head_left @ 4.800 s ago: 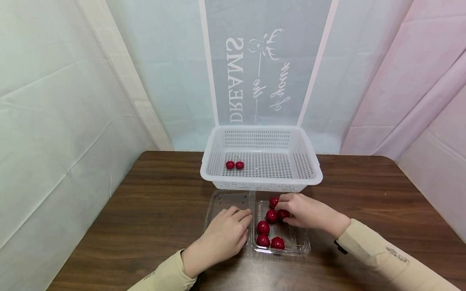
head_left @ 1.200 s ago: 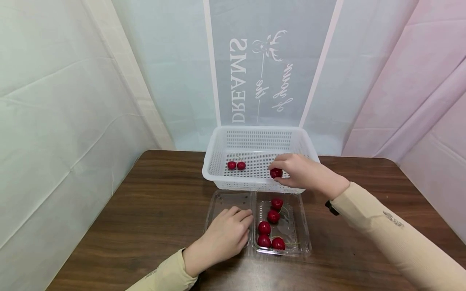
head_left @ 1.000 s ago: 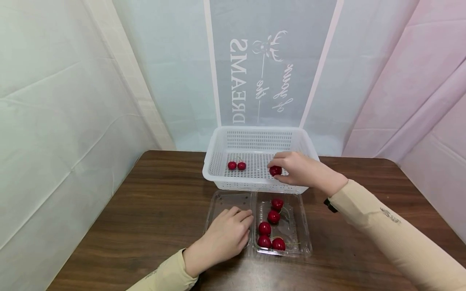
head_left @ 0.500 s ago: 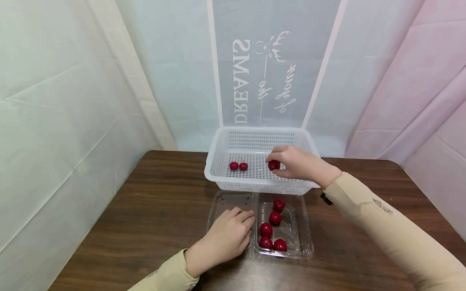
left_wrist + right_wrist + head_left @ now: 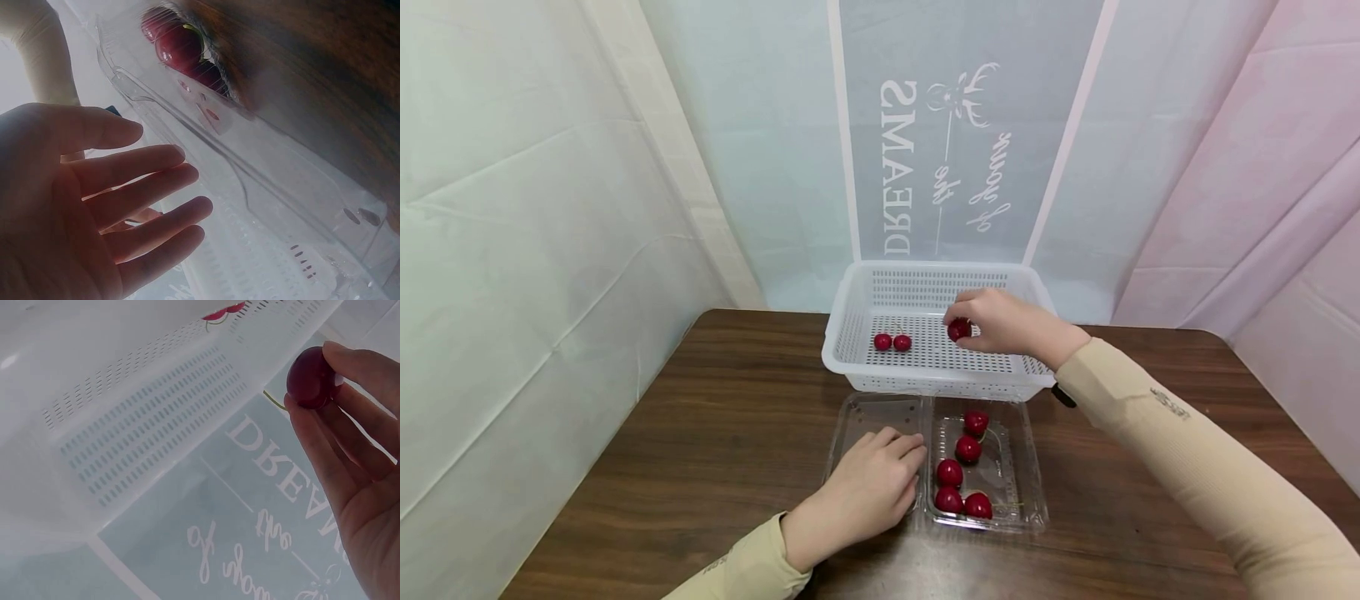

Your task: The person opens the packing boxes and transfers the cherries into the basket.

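Note:
My right hand [image 5: 1003,323] pinches a dark red cherry [image 5: 958,331] between thumb and fingers, above the floor of the white slotted basket [image 5: 940,372]. In the right wrist view, a green stem sticks out from the held cherry [image 5: 311,378]. Two cherries [image 5: 892,342] lie side by side in the basket's left part. My left hand [image 5: 863,485] is over the lid [image 5: 880,412] of a clear plastic clamshell box, fingers loosely extended and holding nothing, as the left wrist view shows. Several stemmed cherries [image 5: 967,450] lie in the box's right half [image 5: 1000,471].
The basket stands at the back of the dark wooden table [image 5: 737,417], just behind the opened box. A grey-blue printed cloth [image 5: 962,167] hangs behind it. Pale cloth walls [image 5: 535,292] flank the table on both sides.
My right hand has taken a cherry from the box and carried it over the basket, moving farther back and slightly left in the last second. My left hand has stayed by the lid.

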Available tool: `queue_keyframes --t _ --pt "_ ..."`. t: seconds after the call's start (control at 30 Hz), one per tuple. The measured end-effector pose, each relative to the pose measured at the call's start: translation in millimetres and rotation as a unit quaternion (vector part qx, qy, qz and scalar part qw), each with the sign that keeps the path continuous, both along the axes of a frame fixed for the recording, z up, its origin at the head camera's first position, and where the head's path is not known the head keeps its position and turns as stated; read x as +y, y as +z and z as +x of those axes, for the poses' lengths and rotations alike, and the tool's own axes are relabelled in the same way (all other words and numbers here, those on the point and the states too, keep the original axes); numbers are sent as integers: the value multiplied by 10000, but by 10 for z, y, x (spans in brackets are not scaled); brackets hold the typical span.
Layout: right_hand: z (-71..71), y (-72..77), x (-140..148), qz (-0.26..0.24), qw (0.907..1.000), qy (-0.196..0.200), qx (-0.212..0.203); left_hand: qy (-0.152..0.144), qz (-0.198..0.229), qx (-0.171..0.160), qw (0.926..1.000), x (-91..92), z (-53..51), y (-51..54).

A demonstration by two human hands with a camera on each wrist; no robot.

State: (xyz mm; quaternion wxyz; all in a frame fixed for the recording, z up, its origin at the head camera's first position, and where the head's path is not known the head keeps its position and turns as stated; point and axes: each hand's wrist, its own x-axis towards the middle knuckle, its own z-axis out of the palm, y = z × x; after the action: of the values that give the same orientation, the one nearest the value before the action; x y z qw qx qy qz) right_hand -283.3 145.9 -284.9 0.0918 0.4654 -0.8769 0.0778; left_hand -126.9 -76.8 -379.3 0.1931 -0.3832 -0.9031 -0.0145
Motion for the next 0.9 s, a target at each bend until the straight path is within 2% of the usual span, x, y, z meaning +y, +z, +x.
queue_keyframes --t 0.6,0.9 --pt "-217 16 -185 198 9988 24 -452 35 -67 2 10000 2 9 10" --pt "-327 -15 -243 278 9965 -104 -779 35 -64 4 10000 2 7 10"
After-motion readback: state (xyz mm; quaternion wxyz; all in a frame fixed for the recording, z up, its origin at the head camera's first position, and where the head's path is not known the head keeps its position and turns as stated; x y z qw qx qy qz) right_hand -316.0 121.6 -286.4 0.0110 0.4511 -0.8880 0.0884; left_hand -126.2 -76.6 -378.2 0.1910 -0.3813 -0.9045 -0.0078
